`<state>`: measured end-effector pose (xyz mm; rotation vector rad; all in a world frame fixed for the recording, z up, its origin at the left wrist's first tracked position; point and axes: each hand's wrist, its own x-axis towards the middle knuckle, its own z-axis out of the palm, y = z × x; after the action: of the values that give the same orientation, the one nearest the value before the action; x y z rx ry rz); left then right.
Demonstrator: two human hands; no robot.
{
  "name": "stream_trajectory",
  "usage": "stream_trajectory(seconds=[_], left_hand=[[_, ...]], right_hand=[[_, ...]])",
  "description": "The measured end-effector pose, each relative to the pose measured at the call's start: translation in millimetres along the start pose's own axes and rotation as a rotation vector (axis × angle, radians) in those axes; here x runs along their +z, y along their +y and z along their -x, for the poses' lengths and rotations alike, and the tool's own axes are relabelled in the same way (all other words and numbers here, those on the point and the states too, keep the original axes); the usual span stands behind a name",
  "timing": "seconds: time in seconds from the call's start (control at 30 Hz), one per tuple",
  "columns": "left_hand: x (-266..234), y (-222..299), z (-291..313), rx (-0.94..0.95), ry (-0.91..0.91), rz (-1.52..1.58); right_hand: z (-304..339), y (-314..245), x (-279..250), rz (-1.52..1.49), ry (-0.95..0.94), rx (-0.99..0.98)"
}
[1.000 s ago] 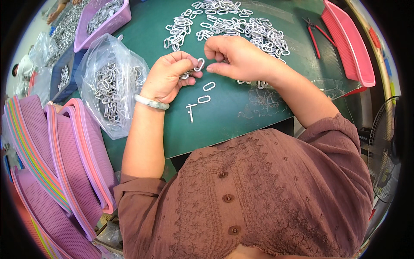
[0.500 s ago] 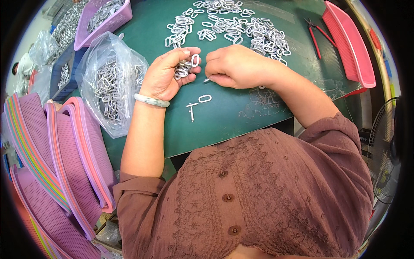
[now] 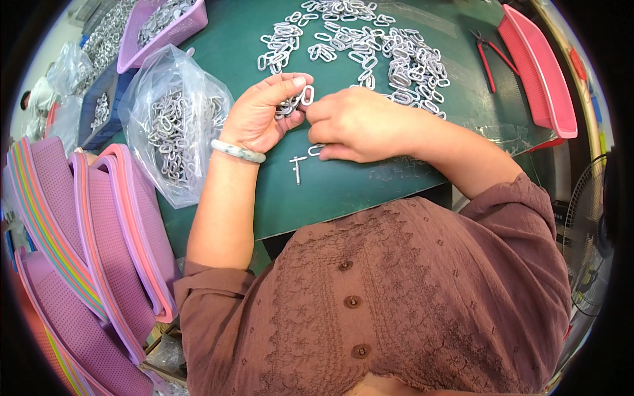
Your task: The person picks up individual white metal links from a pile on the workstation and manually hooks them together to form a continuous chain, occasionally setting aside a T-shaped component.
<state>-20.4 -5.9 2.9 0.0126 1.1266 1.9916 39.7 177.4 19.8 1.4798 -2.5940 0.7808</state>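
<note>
Since the earlier frames, both hands have closed in on one another just above the centre of the frame, and the loose oval links that lay on the counter (image 3: 370, 191) below them are now mostly gone from view, one link (image 3: 316, 150) showing at the lower edge of the right hand. Left hand (image 3: 264, 115), wrist ringed by a pale bangle (image 3: 238, 151), is cupped around a small bunch of silver links (image 3: 288, 105), with one oval link (image 3: 307, 96) pinched upright at its fingertips. Right hand (image 3: 360, 125) lies immediately to the right, fingers curled and touching that same link; whether it grips anything of its own cannot be told. Long axis of the pinched link runs roughly up-frame, tilted slightly right. A small T-shaped metal pin (image 3: 296, 166) rests on the counter just below the gap between the hands, roughly equally near both. Main heap of links (image 3: 389, 53) spreads across the upper centre, nearer the right hand; a clear bag of links (image 3: 173, 125) sits to the left.
</note>
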Motion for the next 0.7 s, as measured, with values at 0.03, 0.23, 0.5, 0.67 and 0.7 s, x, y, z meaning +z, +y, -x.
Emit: stream_trajectory(seconds=[0.03, 0.23, 0.5, 0.67, 0.7], left_hand=[[-1.4, -0.4, -0.7, 0.007, -0.013, 0.004], [9.0, 1.6, 2.7, 0.051, 0.142, -0.019], [11.3, -2.4, 3.1, -0.044, -0.001, 0.106], [17.0, -0.6, 12.6, -0.012, -0.044, 0.194], [20.3, 1.0, 18.0, 0.007, -0.024, 0.199]], right_hand=[[-0.6, -1.8, 1.8, 0.018, -0.022, 0.013], [-1.6, -2.2, 3.1, 0.050, -0.110, 0.102], [-6.6, 5.8, -18.4, -0.083, 0.280, 0.248], [0.5, 12.1, -37.7, -0.173, 0.339, 0.290], [5.7, 13.8, -43.8, -0.125, 0.356, 0.322]])
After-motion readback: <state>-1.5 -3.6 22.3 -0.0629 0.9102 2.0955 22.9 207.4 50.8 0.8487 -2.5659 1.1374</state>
